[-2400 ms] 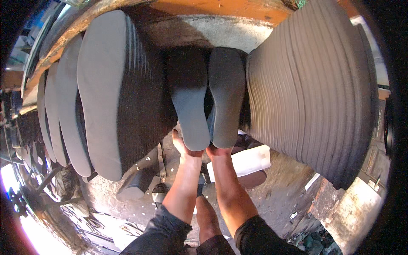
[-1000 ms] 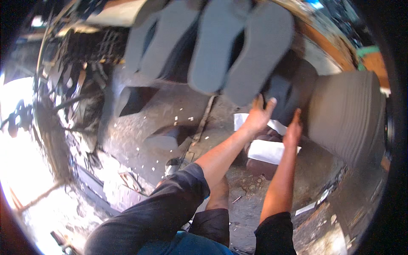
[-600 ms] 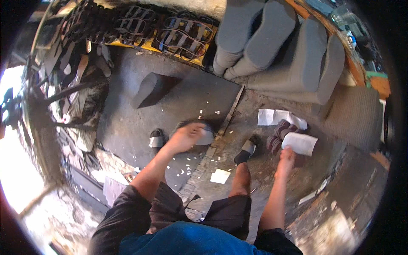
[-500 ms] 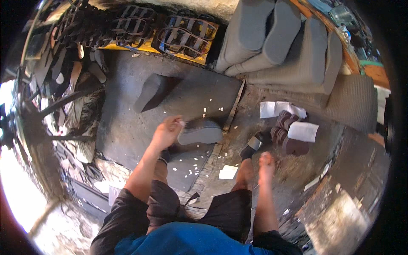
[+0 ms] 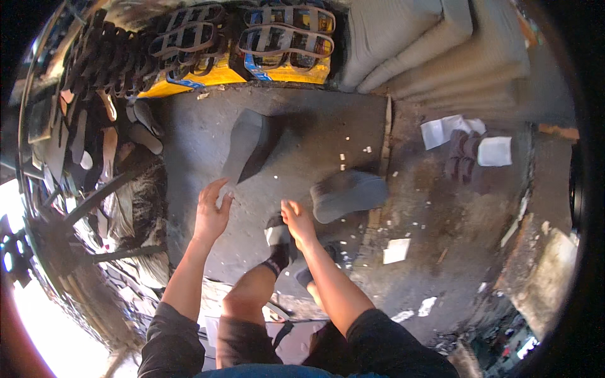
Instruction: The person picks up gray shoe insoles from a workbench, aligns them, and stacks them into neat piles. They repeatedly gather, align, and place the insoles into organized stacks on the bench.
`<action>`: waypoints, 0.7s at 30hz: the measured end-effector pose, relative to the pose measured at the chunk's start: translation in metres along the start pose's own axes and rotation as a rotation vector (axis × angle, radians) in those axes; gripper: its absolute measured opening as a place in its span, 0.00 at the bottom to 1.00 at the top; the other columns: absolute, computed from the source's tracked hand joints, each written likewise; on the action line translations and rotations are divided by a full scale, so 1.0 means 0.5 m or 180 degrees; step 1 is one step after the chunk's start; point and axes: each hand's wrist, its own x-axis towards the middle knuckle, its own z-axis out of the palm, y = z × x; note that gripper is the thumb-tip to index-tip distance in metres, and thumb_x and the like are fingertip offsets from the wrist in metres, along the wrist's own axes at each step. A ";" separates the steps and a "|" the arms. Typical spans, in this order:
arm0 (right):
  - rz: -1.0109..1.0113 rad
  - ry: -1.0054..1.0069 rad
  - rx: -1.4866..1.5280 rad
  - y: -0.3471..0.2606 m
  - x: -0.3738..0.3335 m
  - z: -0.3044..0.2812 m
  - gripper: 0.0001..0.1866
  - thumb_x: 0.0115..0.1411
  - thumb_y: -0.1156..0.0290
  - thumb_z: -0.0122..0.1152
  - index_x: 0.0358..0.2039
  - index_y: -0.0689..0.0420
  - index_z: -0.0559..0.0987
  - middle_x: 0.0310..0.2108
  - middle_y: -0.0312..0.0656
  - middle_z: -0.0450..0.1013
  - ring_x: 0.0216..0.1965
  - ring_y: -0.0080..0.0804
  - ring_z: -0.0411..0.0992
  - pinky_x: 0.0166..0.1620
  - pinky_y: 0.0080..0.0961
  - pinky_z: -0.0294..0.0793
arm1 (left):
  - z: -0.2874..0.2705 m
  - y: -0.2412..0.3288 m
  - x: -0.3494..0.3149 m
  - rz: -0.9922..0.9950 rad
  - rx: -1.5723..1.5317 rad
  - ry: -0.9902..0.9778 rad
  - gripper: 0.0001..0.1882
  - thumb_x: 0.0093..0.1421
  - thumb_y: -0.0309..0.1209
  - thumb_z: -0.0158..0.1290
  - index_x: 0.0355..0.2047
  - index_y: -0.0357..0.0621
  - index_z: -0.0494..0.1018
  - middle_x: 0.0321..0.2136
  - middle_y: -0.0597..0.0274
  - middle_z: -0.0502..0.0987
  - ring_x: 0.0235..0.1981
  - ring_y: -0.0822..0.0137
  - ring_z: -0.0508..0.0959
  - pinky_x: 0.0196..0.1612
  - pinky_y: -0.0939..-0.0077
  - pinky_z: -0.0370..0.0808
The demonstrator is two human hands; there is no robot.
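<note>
My left hand (image 5: 213, 209) hovers over the dark mat (image 5: 195, 145), fingers curved and apart from the thumb; a pale glint shows between them, too small to name. Just beyond it stands a grey shoe-sole stack (image 5: 247, 142). My right hand (image 5: 298, 222) is closed, its fingertips bunched above my foot; whatever they hold, if anything, cannot be made out. To its right rests a second sole stack (image 5: 351, 194), ridged along its side and apart from the hand. Small white bits (image 5: 343, 157) lie scattered around.
Sandal uppers (image 5: 290, 41) sit on yellow boxes (image 5: 302, 74) at the back. Tall grey sole stacks (image 5: 403, 44) fill the far right. Brown straps (image 5: 464, 154) lie beside white papers (image 5: 495, 151). A paper square (image 5: 396, 251) is on the floor. Loose soles (image 5: 146, 120) hang at left.
My right hand has swung left toward the left hand, and the left hand's fingers have spread. My view has shifted right, and my right foot has moved left onto the mat's edge.
</note>
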 end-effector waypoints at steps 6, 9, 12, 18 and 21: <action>0.0075 0.0854 0.0061 0.082 0.352 0.122 0.31 0.69 0.43 0.53 0.52 0.63 0.77 0.37 0.41 0.76 0.40 0.31 0.73 0.48 0.33 0.72 | 0.128 -0.115 0.192 0.0777 0.0577 0.0110 0.25 0.67 0.29 0.52 0.65 0.53 0.68 0.55 0.48 0.70 0.53 0.45 0.72 0.58 0.56 0.71; -0.0385 0.0670 0.0118 0.109 0.468 0.157 0.37 0.71 0.40 0.46 0.57 0.67 0.74 0.55 0.59 0.74 0.58 0.52 0.72 0.60 0.40 0.69 | 0.161 -0.198 0.215 0.1200 0.0527 0.0250 0.27 0.67 0.26 0.52 0.66 0.54 0.69 0.53 0.50 0.69 0.51 0.49 0.72 0.59 0.59 0.70; -0.0675 0.1149 0.0048 0.120 0.534 0.205 0.44 0.67 0.34 0.46 0.61 0.67 0.71 0.61 0.64 0.68 0.63 0.62 0.65 0.65 0.46 0.63 | 0.134 -0.285 0.242 0.1446 0.0485 0.0375 0.26 0.68 0.24 0.50 0.66 0.55 0.70 0.54 0.53 0.67 0.51 0.58 0.73 0.56 0.68 0.73; -0.0848 0.1495 0.0059 0.140 0.549 0.260 0.53 0.57 0.26 0.53 0.60 0.68 0.71 0.56 0.67 0.71 0.60 0.60 0.69 0.66 0.45 0.62 | 0.063 -0.372 0.293 0.1215 0.0043 0.0054 0.25 0.71 0.28 0.46 0.68 0.54 0.66 0.54 0.55 0.66 0.58 0.61 0.66 0.64 0.71 0.61; -0.0926 0.0916 0.0888 0.141 0.501 0.258 0.49 0.60 0.28 0.52 0.59 0.66 0.73 0.55 0.60 0.73 0.58 0.52 0.71 0.64 0.42 0.64 | 0.042 -0.335 0.270 0.1642 0.0553 0.0021 0.26 0.70 0.27 0.48 0.68 0.55 0.67 0.54 0.53 0.67 0.58 0.57 0.68 0.66 0.67 0.61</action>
